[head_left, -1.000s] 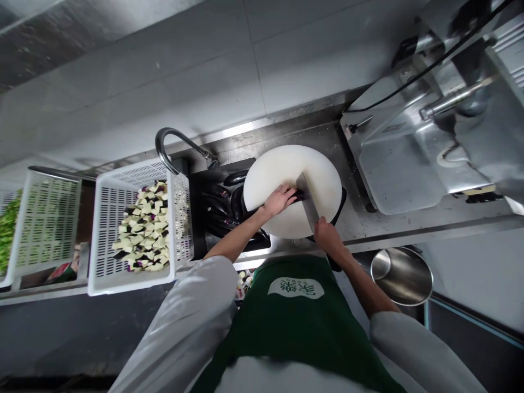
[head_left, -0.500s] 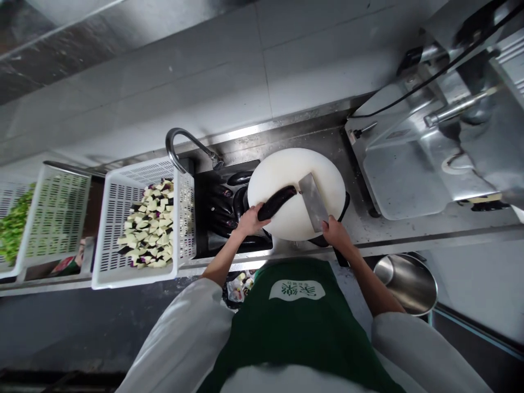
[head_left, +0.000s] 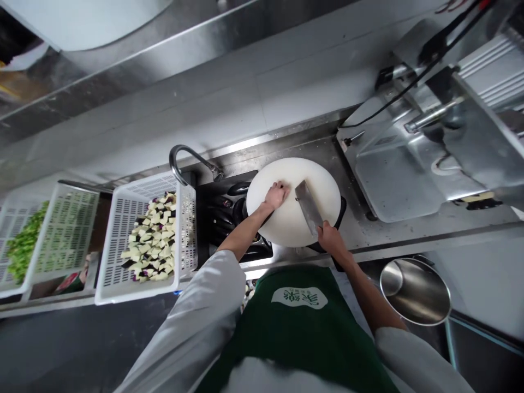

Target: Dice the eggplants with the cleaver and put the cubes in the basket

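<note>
One round white cutting board (head_left: 286, 224), one cleaver (head_left: 308, 206), two hands at work on it. The right hand (head_left: 329, 238) is wrapped fully shut around the cleaver's handle at the near edge of the board. The broad blade runs away from that hand, across the board, and its far end sits just beside the left hand (head_left: 277, 195). The left hand is down on the board with its fingers curled under and knuckles up. They cover whatever is beneath, so I cannot tell what it has hold of.

Out past the left forearm is one sink (head_left: 204, 218) with whole dark eggplants (head_left: 223, 215) piled in it, several, too heaped to count. One curved tap (head_left: 184, 155) arches above them. Further out on the left-hand side I count two white slotted baskets: the nearer basket (head_left: 123, 224) heaped with diced eggplant (head_left: 153, 245), the farther basket (head_left: 69, 229) with chopped greens (head_left: 24, 245). Below the right elbow stands one steel bowl (head_left: 413, 292), and beyond the right hand one steel machine (head_left: 409, 164).
</note>
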`<state>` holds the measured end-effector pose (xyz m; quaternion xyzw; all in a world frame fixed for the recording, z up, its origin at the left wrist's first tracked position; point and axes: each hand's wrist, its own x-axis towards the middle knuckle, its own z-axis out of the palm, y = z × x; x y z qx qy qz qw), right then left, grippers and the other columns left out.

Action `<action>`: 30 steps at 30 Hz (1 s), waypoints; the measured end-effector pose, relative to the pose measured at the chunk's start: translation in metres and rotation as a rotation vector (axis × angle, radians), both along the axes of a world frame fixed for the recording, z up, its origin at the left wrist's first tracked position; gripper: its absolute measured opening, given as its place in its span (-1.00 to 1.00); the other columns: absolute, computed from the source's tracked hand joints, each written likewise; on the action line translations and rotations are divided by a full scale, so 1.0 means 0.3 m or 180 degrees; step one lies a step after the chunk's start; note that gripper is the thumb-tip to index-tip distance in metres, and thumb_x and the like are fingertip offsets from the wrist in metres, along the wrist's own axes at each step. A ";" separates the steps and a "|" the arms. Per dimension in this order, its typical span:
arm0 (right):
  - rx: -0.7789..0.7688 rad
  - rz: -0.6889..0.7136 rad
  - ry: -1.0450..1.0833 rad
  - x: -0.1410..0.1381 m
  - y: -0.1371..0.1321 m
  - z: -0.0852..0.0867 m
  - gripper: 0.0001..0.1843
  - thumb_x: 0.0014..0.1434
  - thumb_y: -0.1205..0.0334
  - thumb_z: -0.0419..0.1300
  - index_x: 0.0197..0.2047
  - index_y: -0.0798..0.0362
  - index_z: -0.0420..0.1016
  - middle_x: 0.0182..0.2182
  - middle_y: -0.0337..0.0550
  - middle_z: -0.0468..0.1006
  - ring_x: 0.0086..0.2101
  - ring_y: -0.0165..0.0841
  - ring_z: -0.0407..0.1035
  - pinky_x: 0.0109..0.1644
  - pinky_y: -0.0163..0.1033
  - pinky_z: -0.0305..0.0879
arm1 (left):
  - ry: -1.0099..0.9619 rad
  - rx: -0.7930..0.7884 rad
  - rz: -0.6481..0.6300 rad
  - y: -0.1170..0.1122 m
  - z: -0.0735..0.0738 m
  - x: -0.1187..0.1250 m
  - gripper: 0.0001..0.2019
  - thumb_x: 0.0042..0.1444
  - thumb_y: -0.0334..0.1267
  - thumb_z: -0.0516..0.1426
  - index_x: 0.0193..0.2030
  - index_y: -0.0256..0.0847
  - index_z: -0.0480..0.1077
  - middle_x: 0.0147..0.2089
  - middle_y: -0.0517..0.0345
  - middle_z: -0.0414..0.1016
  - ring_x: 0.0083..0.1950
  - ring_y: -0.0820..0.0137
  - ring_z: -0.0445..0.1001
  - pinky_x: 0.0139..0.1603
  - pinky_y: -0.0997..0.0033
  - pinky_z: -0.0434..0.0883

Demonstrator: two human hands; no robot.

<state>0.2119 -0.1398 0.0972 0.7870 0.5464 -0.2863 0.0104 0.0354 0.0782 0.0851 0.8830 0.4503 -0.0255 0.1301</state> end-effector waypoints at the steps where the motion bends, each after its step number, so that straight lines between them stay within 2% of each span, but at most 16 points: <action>1: 0.0002 -0.0027 0.0044 -0.001 -0.001 -0.001 -0.72 0.50 0.18 -0.06 0.06 0.20 0.33 -0.14 0.21 0.62 -0.08 -0.08 0.57 -0.10 -0.19 0.28 | -0.0070 -0.0019 -0.0052 0.009 -0.003 0.001 -0.65 0.48 -0.18 -0.04 0.07 -0.24 0.53 0.22 -0.16 0.42 0.23 0.09 0.38 0.27 0.15 0.37; 3: -0.0011 -0.0077 0.0136 0.000 -0.003 -0.004 -0.71 0.51 0.18 -0.07 0.06 0.20 0.33 -0.15 0.21 0.62 -0.09 -0.07 0.57 -0.09 -0.18 0.29 | -0.0175 -0.0107 -0.0089 0.025 -0.006 0.002 -0.66 0.49 -0.21 -0.03 -0.05 -0.26 0.56 0.14 -0.14 0.50 0.15 0.16 0.44 0.25 0.23 0.37; 7: -0.0026 -0.0128 0.0199 0.007 -0.004 -0.015 -0.69 0.51 0.15 -0.08 0.07 0.20 0.32 -0.15 0.22 0.63 -0.09 -0.07 0.58 -0.08 -0.17 0.32 | -0.0522 -0.0114 0.0209 0.052 -0.014 0.001 -0.66 0.49 -0.22 -0.01 -0.15 -0.28 0.57 -0.01 -0.12 0.57 -0.01 0.22 0.54 0.12 0.30 0.42; 10: -0.0048 -0.0098 0.0192 0.012 -0.003 -0.021 -0.70 0.51 0.16 -0.07 0.08 0.19 0.31 -0.14 0.23 0.62 -0.08 -0.08 0.58 -0.08 -0.17 0.32 | -0.0894 -0.0014 0.0397 0.067 -0.017 -0.020 -0.66 0.49 -0.24 -0.02 -0.15 -0.28 0.56 0.00 -0.12 0.59 0.03 0.22 0.55 0.13 0.32 0.42; 15: -0.0088 -0.0085 0.0122 0.013 -0.003 -0.020 -0.71 0.50 0.16 -0.07 0.07 0.18 0.31 -0.14 0.22 0.63 -0.09 -0.07 0.58 -0.09 -0.18 0.31 | -0.1634 0.0052 0.0353 0.094 -0.010 -0.111 -0.66 0.48 -0.18 -0.01 -0.10 -0.27 0.56 0.01 -0.09 0.61 0.09 0.24 0.54 0.21 0.30 0.41; 18: -0.0098 -0.0074 0.0106 0.012 -0.004 -0.012 -0.70 0.51 0.14 -0.07 0.08 0.18 0.31 -0.14 0.23 0.63 -0.09 -0.06 0.58 -0.11 -0.19 0.30 | -0.1351 -0.0005 0.0486 0.111 0.002 -0.165 -0.75 0.37 -0.14 0.16 0.00 -0.23 0.56 0.00 -0.06 0.58 0.04 0.24 0.53 0.19 0.28 0.43; 21: -0.0084 -0.0050 0.0069 0.009 -0.003 -0.003 -0.69 0.51 0.15 -0.07 0.08 0.20 0.31 -0.13 0.25 0.62 -0.09 -0.06 0.58 -0.12 -0.20 0.29 | -0.0710 0.0019 0.0600 0.122 0.022 -0.181 -0.66 0.22 -0.13 0.30 0.10 -0.15 0.55 0.01 -0.04 0.53 0.07 0.20 0.49 0.22 0.24 0.43; 26: -0.0113 -0.0092 0.0022 0.003 0.000 0.007 -0.69 0.51 0.15 -0.08 0.08 0.20 0.32 -0.15 0.26 0.63 -0.09 -0.04 0.58 -0.08 -0.16 0.31 | 0.0147 0.0152 0.0785 0.121 0.067 -0.106 -0.67 0.21 -0.17 0.29 0.08 -0.23 0.56 0.13 -0.21 0.43 0.13 0.05 0.45 0.16 0.17 0.44; 28: -0.0108 -0.0092 0.0038 0.000 0.000 0.009 -0.69 0.51 0.16 -0.08 0.09 0.20 0.32 -0.15 0.26 0.62 -0.08 -0.05 0.58 -0.06 -0.15 0.32 | 0.0225 0.0160 0.0725 0.100 0.079 -0.067 -0.58 0.21 -0.17 0.29 0.18 -0.27 0.50 0.17 -0.26 0.40 0.18 0.00 0.43 0.19 0.14 0.43; 30: -0.0104 -0.0103 0.0059 -0.003 -0.001 0.010 -0.69 0.51 0.16 -0.07 0.09 0.21 0.32 -0.14 0.26 0.62 -0.08 -0.06 0.58 -0.05 -0.15 0.33 | 0.0009 0.0108 0.0598 0.056 0.086 -0.049 -0.42 0.23 -0.13 0.29 0.35 -0.25 0.35 0.19 -0.23 0.38 0.19 0.02 0.43 0.23 0.15 0.40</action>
